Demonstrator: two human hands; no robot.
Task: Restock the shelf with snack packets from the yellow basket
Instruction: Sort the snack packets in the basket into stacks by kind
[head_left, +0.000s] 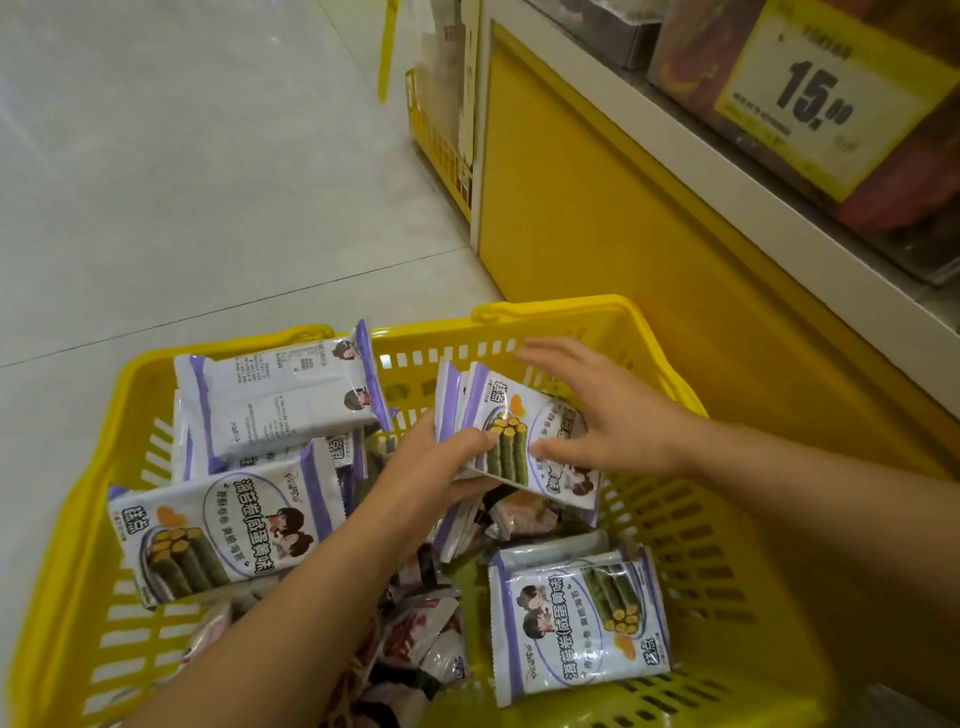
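A yellow price card (826, 98) shows 15.00 in bold black print, with reddish-orange packaged goods (691, 57) just behind it and a dark grey box (597, 31) to its left. Well to the left of the card stands a far yellow bin (441, 150) holding pale cartons. Below and left of the card spreads a pale tiled floor (208, 182) crossed by thin grout lines.

My only view, head-worn wide-angle camera, facing forward and steeply down, close above the yellow basket (550, 306), shelf (727, 192) at upper right, floor (182, 156) at upper left
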